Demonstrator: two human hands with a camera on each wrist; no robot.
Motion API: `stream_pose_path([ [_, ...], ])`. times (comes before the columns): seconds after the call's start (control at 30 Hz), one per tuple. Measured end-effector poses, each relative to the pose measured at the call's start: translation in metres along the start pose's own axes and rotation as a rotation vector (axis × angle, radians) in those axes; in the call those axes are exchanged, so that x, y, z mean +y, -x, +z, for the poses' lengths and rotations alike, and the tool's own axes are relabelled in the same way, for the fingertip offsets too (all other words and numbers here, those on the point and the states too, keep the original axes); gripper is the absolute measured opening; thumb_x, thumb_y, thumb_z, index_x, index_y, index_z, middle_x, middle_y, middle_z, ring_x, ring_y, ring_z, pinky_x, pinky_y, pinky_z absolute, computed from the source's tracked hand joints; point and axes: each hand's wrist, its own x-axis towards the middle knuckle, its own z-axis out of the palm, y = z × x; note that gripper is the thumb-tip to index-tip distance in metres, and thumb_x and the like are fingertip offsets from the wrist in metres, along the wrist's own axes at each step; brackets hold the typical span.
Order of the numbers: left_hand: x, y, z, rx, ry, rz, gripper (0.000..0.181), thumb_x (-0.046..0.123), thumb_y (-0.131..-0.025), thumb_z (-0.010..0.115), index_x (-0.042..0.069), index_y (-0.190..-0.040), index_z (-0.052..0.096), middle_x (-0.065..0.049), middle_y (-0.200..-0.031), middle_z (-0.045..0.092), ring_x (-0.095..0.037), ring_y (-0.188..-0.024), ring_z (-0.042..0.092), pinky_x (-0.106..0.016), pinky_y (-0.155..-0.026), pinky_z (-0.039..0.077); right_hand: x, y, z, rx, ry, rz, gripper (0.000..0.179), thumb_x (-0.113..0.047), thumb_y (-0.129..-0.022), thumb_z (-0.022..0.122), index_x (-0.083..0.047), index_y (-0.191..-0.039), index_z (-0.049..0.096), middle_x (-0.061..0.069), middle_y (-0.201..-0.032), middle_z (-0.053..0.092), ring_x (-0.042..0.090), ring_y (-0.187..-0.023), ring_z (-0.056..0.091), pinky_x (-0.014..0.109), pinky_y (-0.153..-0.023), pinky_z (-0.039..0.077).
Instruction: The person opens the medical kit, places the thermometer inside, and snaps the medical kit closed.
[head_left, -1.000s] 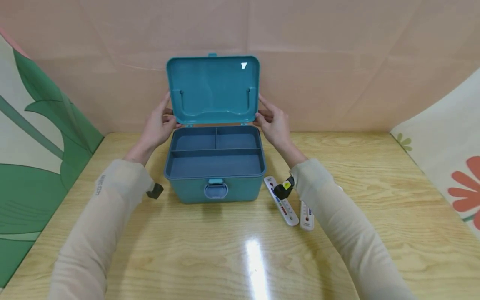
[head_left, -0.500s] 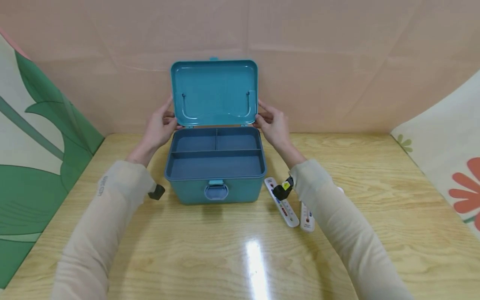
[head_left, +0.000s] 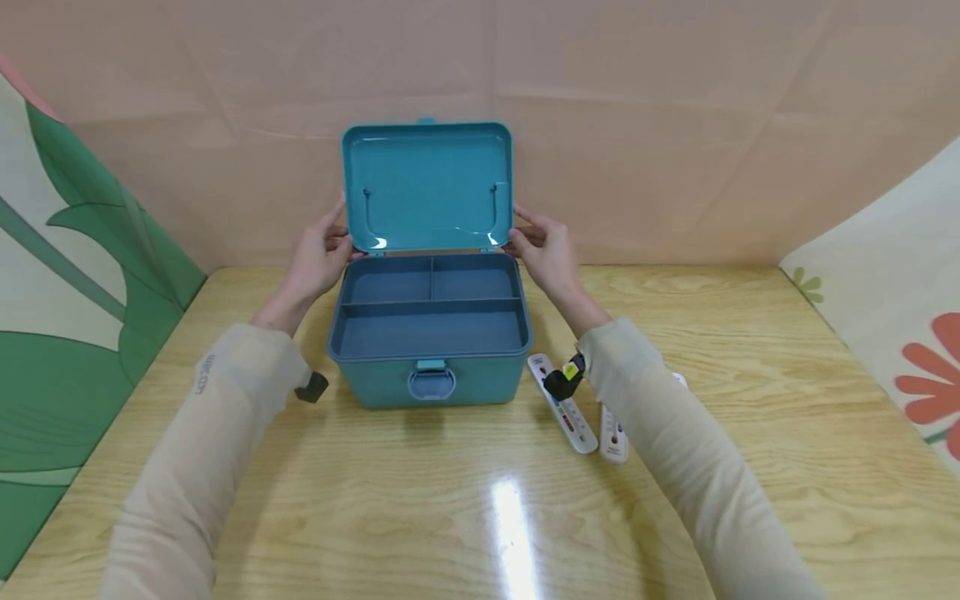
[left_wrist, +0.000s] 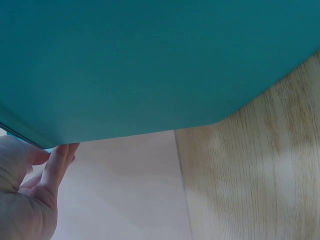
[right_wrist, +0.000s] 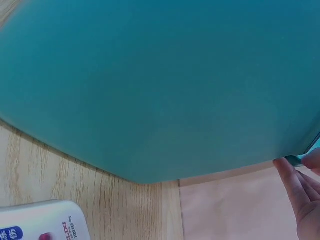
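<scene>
A teal storage box [head_left: 435,383] stands on the table with its lid [head_left: 427,187] raised at the back. Its blue-grey tray [head_left: 431,329] has three bare compartments. At the lid's lower left corner, my left hand [head_left: 318,254] holds the edge between thumb and fingers. My right hand [head_left: 547,250] grips the matching corner on the right. Both wrist views are filled mostly by the box's teal side walls [left_wrist: 150,70], with the left fingers [left_wrist: 55,167] and right fingers [right_wrist: 295,187] at the far edge. Some fingertips are hidden behind the lid.
Two white thermometer strips lie right of the box: one angled thermometer [head_left: 577,425] and another thermometer [head_left: 613,437] partly under my right sleeve [head_left: 660,400]. A pink cloth backdrop [head_left: 675,150] rises behind the wooden table [head_left: 405,517]. Patterned panels flank both sides.
The lid has tipped a little farther back, its top edge now lower and narrower in the head view. Both hands stay at its lower corners. The box and thermometers keep their places.
</scene>
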Motion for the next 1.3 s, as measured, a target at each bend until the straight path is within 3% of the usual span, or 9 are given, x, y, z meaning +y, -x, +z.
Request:
stream_pose_path([
  [0.13,-0.001,0.002,0.000,-0.003,-0.029,0.001,0.062,0.002,-0.099,0.041,0.021,-0.153,0.019,-0.028,-0.126,0.057,-0.039,-0.104,0.064,-0.017,-0.078,0.056,0.000,0.001,-0.001,-0.012,0.011,-0.005,0.042,-0.005,-0.096,0.055,-0.007,-0.138,0.052,0.026,-0.112,0.067,0.025,-0.087,0.072,0.027,-0.076,0.061],
  [0.23,-0.002,0.004,-0.001,-0.013,-0.038,0.005,0.061,0.004,-0.100,0.042,0.020,-0.154,0.019,-0.028,-0.128,0.056,-0.040,-0.105,0.064,-0.029,-0.087,0.057,0.001,0.002,-0.002,-0.019,0.019,-0.018,0.041,-0.006,-0.096,0.055,-0.006,-0.137,0.052,0.026,-0.110,0.067,0.029,-0.090,0.071,0.032,-0.079,0.061],
  [0.4,-0.003,0.009,-0.003,-0.021,-0.054,0.023,0.060,0.009,-0.101,0.044,0.018,-0.154,0.018,-0.029,-0.130,0.055,-0.040,-0.108,0.062,-0.048,-0.098,0.051,0.001,0.002,-0.006,-0.028,0.061,-0.035,0.041,-0.012,-0.097,0.055,-0.006,-0.138,0.052,0.025,-0.108,0.068,0.033,-0.092,0.070,0.027,-0.077,0.061],
  [0.77,-0.002,0.026,-0.010,-0.088,-0.135,0.033,0.057,0.020,-0.102,0.043,0.013,-0.154,0.020,-0.027,-0.138,0.048,-0.042,-0.120,0.052,-0.055,-0.102,0.046,0.000,0.007,-0.022,-0.073,0.200,-0.052,0.038,-0.018,-0.099,0.052,-0.005,-0.135,0.054,0.025,-0.112,0.066,0.030,-0.091,0.067,0.028,-0.076,0.059],
  [0.97,0.003,0.042,-0.015,-0.114,-0.168,0.035,0.057,0.025,-0.103,0.041,0.004,-0.152,0.021,-0.029,-0.141,0.044,-0.045,-0.125,0.048,-0.057,-0.104,0.043,-0.002,0.012,-0.030,-0.080,0.292,-0.114,0.032,-0.014,-0.098,0.052,0.001,-0.125,0.060,0.022,-0.109,0.068,0.032,-0.095,0.067,0.038,-0.083,0.058],
  [1.3,0.012,0.068,-0.023,-0.140,-0.175,0.031,0.061,0.034,-0.103,0.042,0.006,-0.153,0.021,-0.026,-0.146,0.040,-0.045,-0.128,0.045,-0.057,-0.107,0.040,-0.006,0.023,-0.036,-0.133,0.409,-0.169,0.030,-0.007,-0.096,0.051,0.002,-0.122,0.061,0.021,-0.113,0.067,0.033,-0.099,0.066,0.043,-0.082,0.059],
])
